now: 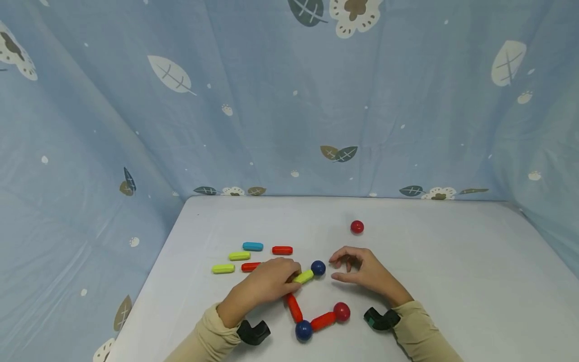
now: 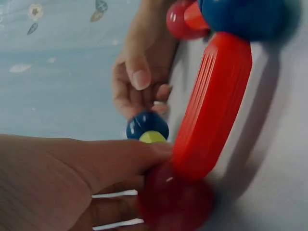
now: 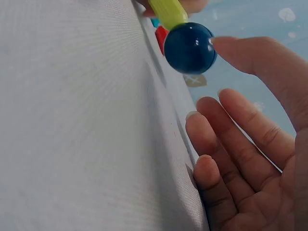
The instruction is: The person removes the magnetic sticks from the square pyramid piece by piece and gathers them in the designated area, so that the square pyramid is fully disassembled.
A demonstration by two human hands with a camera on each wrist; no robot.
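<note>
Nearest your body, on the white desk (image 1: pixel 452 261), a red stick (image 1: pixel 323 321) joins a red ball (image 1: pixel 341 311) to a dark blue ball (image 1: pixel 303 330), and a second red stick (image 1: pixel 294 307) runs up from that blue ball toward your left hand (image 1: pixel 267 284); the pieces touch end to end, probably so the chain keeps its shape.

Your left hand lies over the top of that chain with its fingers (image 2: pixel 120 159) curled round a yellow-green stick (image 1: pixel 303 276), holding it flat and steady. At that stick's free end sits another blue ball (image 1: pixel 318 267), touching it. Your right hand (image 1: pixel 362 274) rests just beside that ball, fingers (image 3: pixel 226 144) loosely spread and bent, pinching nothing and clear of the ball.

Beyond your left hand lie loose sticks: two yellow-green (image 1: pixel 223 269), two red (image 1: pixel 282 250), one of them partly under your hand, and one blue (image 1: pixel 252 246). Farther off sits a lone red ball (image 1: pixel 357 227), well apart.

What joins the yellow-green stick to the upper red stick is hidden under your left palm; the left wrist view shows only a blurred red shape there.
</note>
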